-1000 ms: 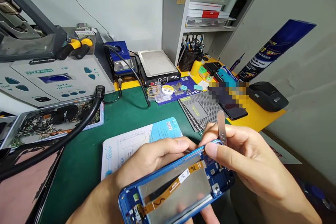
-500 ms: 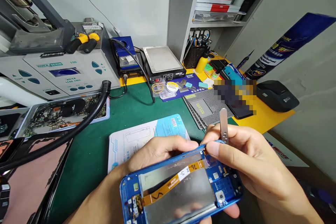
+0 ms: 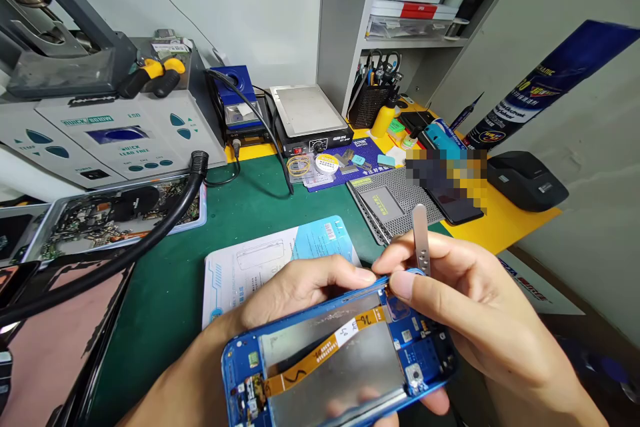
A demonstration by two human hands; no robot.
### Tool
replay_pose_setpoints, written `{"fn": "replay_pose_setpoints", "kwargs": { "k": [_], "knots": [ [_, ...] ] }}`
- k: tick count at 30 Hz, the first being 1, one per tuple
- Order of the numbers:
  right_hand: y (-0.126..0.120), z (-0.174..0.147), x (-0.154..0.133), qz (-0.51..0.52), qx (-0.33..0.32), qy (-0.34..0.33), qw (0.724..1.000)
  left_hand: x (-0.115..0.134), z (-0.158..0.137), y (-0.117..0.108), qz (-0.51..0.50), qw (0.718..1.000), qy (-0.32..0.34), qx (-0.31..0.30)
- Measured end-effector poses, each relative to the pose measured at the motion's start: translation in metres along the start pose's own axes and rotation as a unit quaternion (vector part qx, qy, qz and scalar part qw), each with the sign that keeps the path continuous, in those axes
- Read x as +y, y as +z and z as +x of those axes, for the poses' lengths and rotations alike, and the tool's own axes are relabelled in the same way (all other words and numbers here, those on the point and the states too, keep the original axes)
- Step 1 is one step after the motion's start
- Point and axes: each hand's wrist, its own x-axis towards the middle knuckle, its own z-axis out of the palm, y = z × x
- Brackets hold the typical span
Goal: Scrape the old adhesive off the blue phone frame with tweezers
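My left hand (image 3: pixel 300 287) is closed around an opened blue phone (image 3: pixel 350 360), with its thumb on the far long edge. The phone is tilted towards me. An orange flex cable (image 3: pixel 320 355) runs across its bare metal middle, and blue boards show at both ends. My right hand (image 3: pixel 465 300) pinches the phone's far edge near the right corner, thumb on top. A flat metal tool (image 3: pixel 421 233) with small holes sticks up between its fingers; the lower end is hidden. Fingertips (image 3: pixel 436 401) show below the phone's near edge.
A printed white and blue sheet (image 3: pixel 250 260) lies on the green mat behind my hands. Tweezers rest on a perforated plate (image 3: pixel 405 197). A hot-air station (image 3: pixel 110 140) with a black hose (image 3: pixel 150 240) stands left; a spray can (image 3: pixel 550 87) leans right.
The phone and both hands have shifted slightly left in view, along with a small shift of the whole scene. The grip looks the same.
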Motion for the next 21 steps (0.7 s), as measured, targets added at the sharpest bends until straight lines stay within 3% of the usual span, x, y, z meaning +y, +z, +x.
{"fn": "replay_pose_setpoints", "kwargs": {
  "k": [3,10,12,17,21],
  "knots": [
    [0.000,-0.002,0.000,0.020,-0.029,0.010,0.999,-0.001,0.000,0.003,0.014,0.999,0.037,-0.001],
    [0.001,-0.008,0.006,0.037,-0.018,0.048,0.998,0.003,-0.001,0.026,0.129,0.989,0.024,0.075],
    [0.004,-0.007,0.006,0.033,-0.011,0.037,0.999,0.003,-0.001,0.026,0.134,0.988,0.034,0.066],
    [0.011,-0.007,0.004,0.026,0.048,0.038,0.998,0.002,-0.001,0.013,0.113,0.991,0.068,-0.037],
    [0.012,-0.009,0.008,-0.004,0.052,0.016,0.999,0.000,0.000,0.011,0.108,0.990,0.087,-0.038]
  ]
}}
